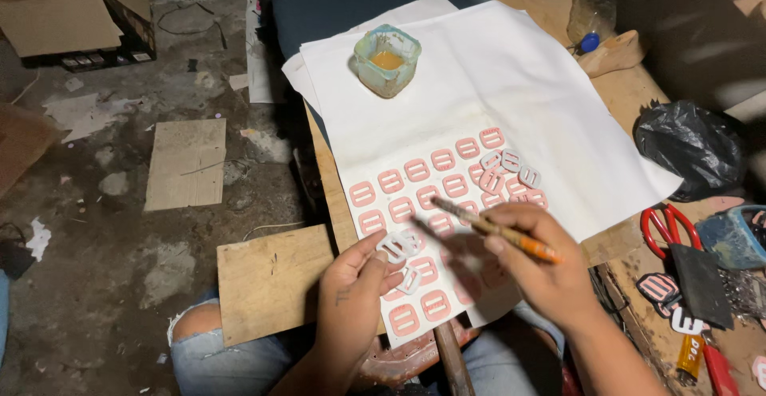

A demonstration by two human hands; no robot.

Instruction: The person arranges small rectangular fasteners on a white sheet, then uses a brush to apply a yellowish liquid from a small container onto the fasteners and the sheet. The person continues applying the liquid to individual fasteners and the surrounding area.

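Your left hand pinches a white slotted buckle piece btwn thumb and fingers, just above the lower rows of the sheet. A 2nd white piece sits right below it, near the fingertips; contact w/ the hand can't be told.

Your right hand is closed round a thin brush w/ an orange grip, held pen-style; the tip points up-left and lies close to the held buckle piece. The motion blur hides whether tip and piece touch.

Pink slotted pieces lie in rows on a white paper sheet spread over the wooden bench. A few white pieces are piled at the rows' right end.

A square glue pot w/ orange-yellow contents stands at the sheet's far-left area, well apart from both hands. Red-handled scissors and a black plastic bag lie to the right, off the sheet.
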